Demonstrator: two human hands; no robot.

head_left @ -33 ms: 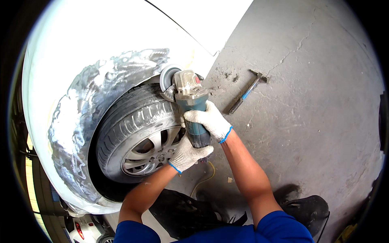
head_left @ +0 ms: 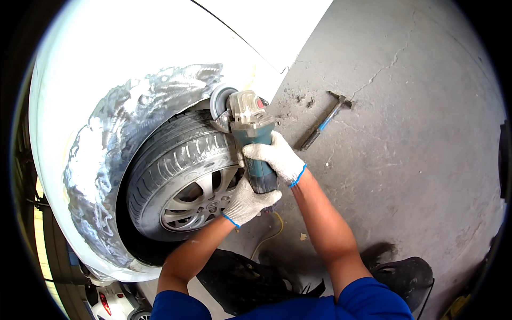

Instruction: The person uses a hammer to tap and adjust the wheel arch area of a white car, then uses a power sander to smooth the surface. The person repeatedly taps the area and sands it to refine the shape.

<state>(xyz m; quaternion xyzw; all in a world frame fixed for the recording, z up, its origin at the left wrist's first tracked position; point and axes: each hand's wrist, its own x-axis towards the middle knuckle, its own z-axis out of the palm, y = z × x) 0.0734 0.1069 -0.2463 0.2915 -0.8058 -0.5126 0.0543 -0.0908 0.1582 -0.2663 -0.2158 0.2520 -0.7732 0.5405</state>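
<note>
Both my gloved hands are wrapped round an angle grinder [head_left: 257, 133] with a teal body and a dusty head. My right hand [head_left: 277, 159] grips the middle of its body from the right, thumb across the top. Lower down, my left hand [head_left: 248, 202] holds the rear end from below; some of its fingers are hidden behind the tool. The grinder's grey disc [head_left: 220, 101] is at the upper edge of the wheel arch, by the end of a patch of bare, scuffed metal [head_left: 106, 133] on the white car body [head_left: 160, 32]. Whether the disc touches the panel I cannot tell.
Below the disc is the car's dusty tyre [head_left: 176, 162] with a silver wheel rim [head_left: 200, 205]. A hammer [head_left: 326, 121] with a blue and black handle lies on the concrete floor [head_left: 405, 176]. A yellow cord [head_left: 273, 234] runs near my legs. Another white car [head_left: 113, 301] stands at lower left.
</note>
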